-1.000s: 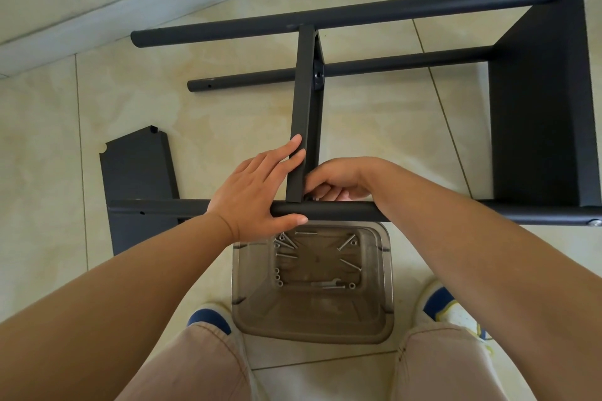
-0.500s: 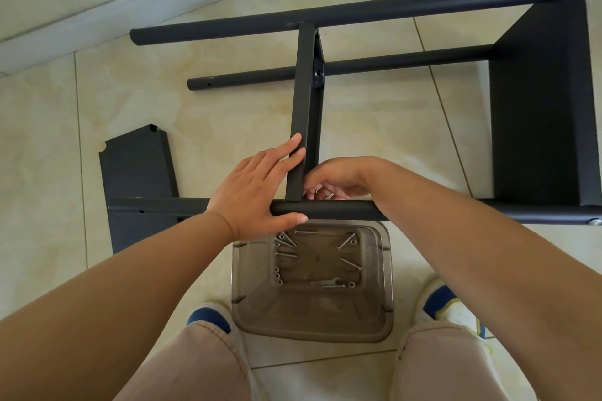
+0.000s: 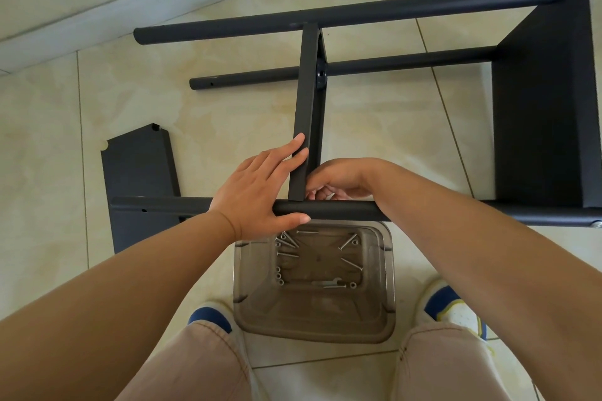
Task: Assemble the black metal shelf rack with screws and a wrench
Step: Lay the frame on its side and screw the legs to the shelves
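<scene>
Fingers (image 3: 293, 153) of my left hand (image 3: 257, 192) lie straight against the shelf (image 3: 306, 101), with the thumb laid along the near pole (image 3: 342, 210), bracing the joint. My right hand (image 3: 342, 179) is curled behind the shelf's near end, apparently pinching something at the joint; I cannot tell whether it is a screw, as the pole hides the fingertips. The rack (image 3: 547, 101) lies on its side on the floor, with the shelf spanning from far pole (image 3: 325, 15) to near pole. Risk: the shelf is held only by hand pressure, so if my left hand eases, the holes may misalign and a screw could cross-thread or drop. The bin (image 3: 312, 329) below holds spare screws (image 3: 350, 265) and the wrench (image 3: 329, 283); a dropped screw could miss it. A loose panel (image 3: 136, 166) lies at left. No brands, labels or writing can be read.
</scene>
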